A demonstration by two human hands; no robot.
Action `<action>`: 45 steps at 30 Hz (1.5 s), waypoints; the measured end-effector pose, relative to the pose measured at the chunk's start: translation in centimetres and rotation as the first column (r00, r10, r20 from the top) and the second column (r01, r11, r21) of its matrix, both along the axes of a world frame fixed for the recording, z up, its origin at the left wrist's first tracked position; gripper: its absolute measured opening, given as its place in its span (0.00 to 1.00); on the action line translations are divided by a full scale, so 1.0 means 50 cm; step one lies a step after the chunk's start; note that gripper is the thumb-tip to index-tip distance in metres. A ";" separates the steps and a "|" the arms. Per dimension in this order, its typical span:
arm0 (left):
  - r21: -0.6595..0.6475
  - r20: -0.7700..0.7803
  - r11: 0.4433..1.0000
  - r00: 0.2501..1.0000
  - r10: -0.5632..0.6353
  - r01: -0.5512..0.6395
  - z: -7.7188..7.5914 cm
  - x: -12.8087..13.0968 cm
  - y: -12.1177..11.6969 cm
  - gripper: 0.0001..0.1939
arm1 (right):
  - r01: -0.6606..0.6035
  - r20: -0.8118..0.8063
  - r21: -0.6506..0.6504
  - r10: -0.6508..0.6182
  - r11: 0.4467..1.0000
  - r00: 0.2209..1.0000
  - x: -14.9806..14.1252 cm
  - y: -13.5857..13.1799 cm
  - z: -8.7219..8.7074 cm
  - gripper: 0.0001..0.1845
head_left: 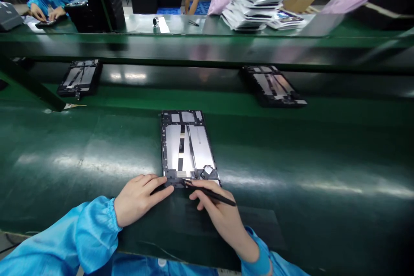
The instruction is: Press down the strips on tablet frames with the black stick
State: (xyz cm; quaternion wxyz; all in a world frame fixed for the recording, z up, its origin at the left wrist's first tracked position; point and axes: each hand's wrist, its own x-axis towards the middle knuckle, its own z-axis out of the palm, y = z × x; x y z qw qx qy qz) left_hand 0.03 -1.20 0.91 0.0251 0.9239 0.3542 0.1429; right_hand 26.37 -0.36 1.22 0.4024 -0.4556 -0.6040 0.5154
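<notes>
An opened tablet housing (202,146) lies flat on the green bench, showing silver panels, dark flat cables and a black frame. My left hand (139,198) grips its near left corner, with fingertips on top and thumb along the near edge. In my right hand (220,211) is a pair of black tweezers (216,195), held like a pen. Their tip touches the near edge of the tablet, left of a small black square part with a white centre (207,170). The exact spot under the tip is too small to make out.
Behind the tablet, similar housings lie on a lower belt, one at left (80,78) and one at right (274,86). A green post (35,86) slants at left. Across stand a stack of white packets (255,2), black trays (97,0) and co-workers, one handling a device.
</notes>
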 end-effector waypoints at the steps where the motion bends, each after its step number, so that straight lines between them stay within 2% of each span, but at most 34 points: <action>1: 0.013 0.013 1.000 1.000 -0.007 0.007 0.001 -0.002 0.000 0.19 | -0.015 0.002 0.008 0.015 1.000 1.000 -0.004 -0.007 -0.006 0.10; 5: 0.040 0.047 0.999 0.999 -0.011 0.009 0.002 -0.006 0.000 0.17 | -0.090 0.032 0.055 0.088 0.994 0.996 -0.017 -0.011 -0.018 0.10; 11: 0.038 0.062 0.999 0.998 -0.009 0.007 0.003 -0.003 0.004 0.17 | -0.162 0.089 0.087 0.154 0.983 0.984 -0.017 -0.008 -0.010 0.10; 17: 0.054 0.065 0.998 0.998 0.008 -0.011 0.011 -0.001 -0.001 0.17 | -0.182 0.077 0.019 0.180 0.983 0.981 -0.018 -0.007 -0.009 0.11; 20: 0.046 0.054 0.999 0.998 -0.009 0.007 0.014 0.002 -0.031 0.18 | -0.098 0.022 -0.036 0.099 0.995 0.995 -0.014 -0.010 -0.011 0.15; 22: -0.005 0.036 0.998 0.997 -0.064 0.064 0.011 0.003 -0.055 0.17 | -0.073 0.010 -0.111 0.075 0.991 0.997 -0.013 -0.014 -0.011 0.17; 27: -0.077 0.002 0.983 0.986 -0.166 0.166 -0.004 0.001 -0.088 0.17 | -0.179 0.075 -0.215 0.199 0.960 0.977 -0.017 -0.018 -0.010 0.16; 35: -0.074 -0.004 0.983 0.986 -0.169 0.169 -0.011 -0.002 -0.085 0.18 | -0.162 0.270 -0.078 0.177 0.984 0.946 -0.019 -0.011 -0.004 0.12; 40: -0.068 -0.009 0.984 0.986 -0.164 0.163 -0.012 -0.002 -0.085 0.18 | -0.217 0.306 -0.075 0.230 0.973 0.924 -0.023 -0.011 0.004 0.13; 45: -0.068 -0.006 0.984 0.986 -0.164 0.163 -0.009 -0.001 -0.084 0.18 | -0.215 0.294 -0.092 0.233 0.972 0.927 -0.021 -0.010 0.005 0.13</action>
